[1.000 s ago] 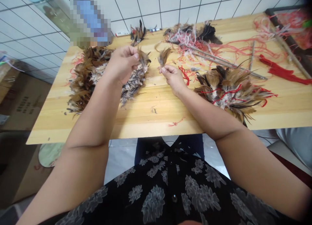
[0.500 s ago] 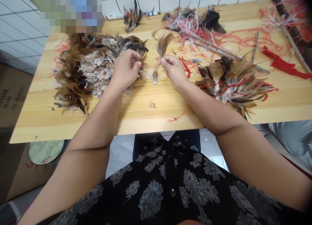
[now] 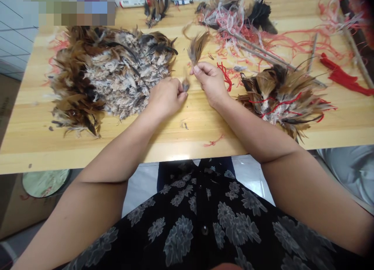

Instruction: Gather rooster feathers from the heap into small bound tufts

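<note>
My right hand (image 3: 212,83) is closed in a pinch around the base of a small bunch of brown feathers (image 3: 198,48), whose tips point up and away from me. My left hand (image 3: 169,96) has its fingers pressed together at the lower end of a small loose feather (image 3: 186,84) low over the table. That feather's base is hidden by the fingertips. Left of this hand spreads a large pile of brown, black and whitish feathers (image 3: 117,79). Beyond my right forearm lies a feather bundle with red ties (image 3: 280,98).
On the wooden table (image 3: 204,122) lie tangled pink and white strips (image 3: 233,22), thin sticks (image 3: 263,55), red cloth (image 3: 344,75) and red strings (image 3: 224,77). A few feathers (image 3: 157,9) and a marker (image 3: 131,3) are near the tiled wall. A round stool (image 3: 45,182) stands below at left.
My left hand has come off the edge of the large feather pile, moving right and nearer to me, onto the small loose feather. My right hand keeps its pinch, nearly in place.
</note>
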Demonstrator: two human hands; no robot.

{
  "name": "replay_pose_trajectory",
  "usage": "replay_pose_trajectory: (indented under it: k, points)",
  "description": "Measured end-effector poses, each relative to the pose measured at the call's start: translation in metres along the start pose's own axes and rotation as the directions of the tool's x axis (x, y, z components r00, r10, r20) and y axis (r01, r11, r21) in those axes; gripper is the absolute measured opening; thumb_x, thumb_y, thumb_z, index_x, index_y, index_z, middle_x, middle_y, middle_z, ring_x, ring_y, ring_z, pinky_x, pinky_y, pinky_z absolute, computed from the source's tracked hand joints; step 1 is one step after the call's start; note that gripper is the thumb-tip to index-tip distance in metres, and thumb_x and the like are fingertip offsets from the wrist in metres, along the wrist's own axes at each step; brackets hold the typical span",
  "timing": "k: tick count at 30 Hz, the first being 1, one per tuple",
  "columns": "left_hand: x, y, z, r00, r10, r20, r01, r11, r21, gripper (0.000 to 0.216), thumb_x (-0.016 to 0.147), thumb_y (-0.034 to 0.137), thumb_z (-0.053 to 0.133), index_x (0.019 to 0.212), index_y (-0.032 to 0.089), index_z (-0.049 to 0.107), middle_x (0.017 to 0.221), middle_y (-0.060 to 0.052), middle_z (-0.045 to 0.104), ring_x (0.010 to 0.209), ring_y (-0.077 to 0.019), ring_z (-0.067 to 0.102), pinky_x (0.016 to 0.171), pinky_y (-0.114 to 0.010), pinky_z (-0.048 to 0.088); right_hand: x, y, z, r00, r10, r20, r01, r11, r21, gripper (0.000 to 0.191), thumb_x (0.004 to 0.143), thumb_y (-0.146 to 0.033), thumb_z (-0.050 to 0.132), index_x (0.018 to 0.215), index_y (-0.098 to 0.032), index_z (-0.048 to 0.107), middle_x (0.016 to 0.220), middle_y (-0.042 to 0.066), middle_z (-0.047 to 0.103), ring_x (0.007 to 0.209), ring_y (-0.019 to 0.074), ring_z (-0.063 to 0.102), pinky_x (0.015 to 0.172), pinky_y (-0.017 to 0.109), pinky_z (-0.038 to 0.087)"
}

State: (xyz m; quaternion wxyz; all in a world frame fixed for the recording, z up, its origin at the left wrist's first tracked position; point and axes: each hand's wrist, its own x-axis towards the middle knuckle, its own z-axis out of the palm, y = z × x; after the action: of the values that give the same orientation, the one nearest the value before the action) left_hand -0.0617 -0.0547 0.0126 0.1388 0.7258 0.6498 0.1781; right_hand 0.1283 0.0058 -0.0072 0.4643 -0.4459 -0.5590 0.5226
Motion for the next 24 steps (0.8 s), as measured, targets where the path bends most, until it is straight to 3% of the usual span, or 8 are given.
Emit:
replay_pose_trajectory:
  k: [4, 8, 10, 13, 17, 24]
  points:
    - [0.002, -0.005, -0.002, 1.0, 0.017, 0.015, -0.017, 1.0, -0.021, 0.013, 0.101, 0.02, 0.081, 0.094, 0.028, 0.073, 0.104, -0.01, 0.085, 0.123, -0.0446, 0.086, 0.123, -0.059, 0.068, 0.001, 0.002, 0.0, 0.999, -0.026, 0.021, 0.027, 0.999, -0.04, 0.05, 0.119, -0.059, 0.091, 0.094, -0.024, 0.066, 0.101, 0.002, 0.074, 0.119, 0.0196, 0.081, 0.098, 0.028, 0.068]
    - [0.006, -0.013, -0.006, 0.988, -0.024, -0.151, -0.007, 0.98, -0.197, 0.023, 0.108, 0.019, 0.086, 0.097, 0.028, 0.069, 0.096, -0.004, 0.082, 0.102, -0.0341, 0.084, 0.11, -0.052, 0.07, 0.007, 0.019, -0.004, 0.995, -0.086, 0.045, 0.087, 0.996, -0.02, 0.045, 0.122, -0.059, 0.087, 0.099, -0.022, 0.075, 0.101, 0.001, 0.076, 0.116, 0.0191, 0.082, 0.108, 0.032, 0.071]
    - [0.011, -0.02, -0.004, 0.977, -0.059, -0.206, -0.03, 0.913, -0.407, 0.036, 0.114, 0.031, 0.096, 0.096, 0.029, 0.065, 0.086, -0.001, 0.076, 0.09, -0.0292, 0.08, 0.096, -0.045, 0.069, 0.01, 0.027, -0.007, 0.99, -0.127, 0.066, 0.127, 0.992, 0.004, 0.044, 0.122, -0.059, 0.086, 0.101, -0.021, 0.08, 0.102, 0.001, 0.079, 0.118, 0.0193, 0.083, 0.117, 0.036, 0.071]
    - [0.019, -0.028, 0.002, 0.978, -0.116, -0.174, -0.023, 0.766, -0.642, 0.054, 0.12, 0.041, 0.102, 0.094, 0.028, 0.056, 0.077, 0.002, 0.068, 0.08, -0.0242, 0.074, 0.085, -0.04, 0.067, 0.012, 0.034, -0.008, 0.979, -0.177, 0.096, 0.174, 0.984, 0.042, 0.047, 0.116, -0.064, 0.092, 0.102, -0.021, 0.088, 0.107, 0.001, 0.087, 0.122, 0.0206, 0.085, 0.128, 0.04, 0.068]
    - [0.026, -0.034, 0.018, 0.982, -0.116, -0.152, -0.036, 0.668, -0.743, 0.057, 0.126, 0.037, 0.097, 0.095, 0.028, 0.051, 0.075, 0.004, 0.064, 0.075, -0.0218, 0.074, 0.082, -0.04, 0.067, 0.007, 0.036, -0.005, 0.98, -0.153, 0.124, 0.146, 0.987, 0.059, 0.045, 0.106, -0.068, 0.103, 0.105, -0.024, 0.096, 0.116, 0.004, 0.094, 0.124, 0.023, 0.087, 0.128, 0.042, 0.069]
    - [0.032, -0.048, 0.04, 0.968, -0.011, -0.252, -0.2, 0.572, -0.795, 0.063, 0.112, 0.055, 0.111, 0.091, 0.029, 0.058, 0.073, 0.003, 0.06, 0.071, -0.0231, 0.073, 0.065, -0.038, 0.057, 0.003, 0.043, 0.003, 0.983, -0.132, 0.131, 0.121, 0.989, 0.088, 0.041, 0.098, -0.065, 0.111, 0.105, -0.026, 0.1, 0.11, 0.001, 0.093, 0.114, 0.021, 0.085, 0.123, 0.042, 0.071]
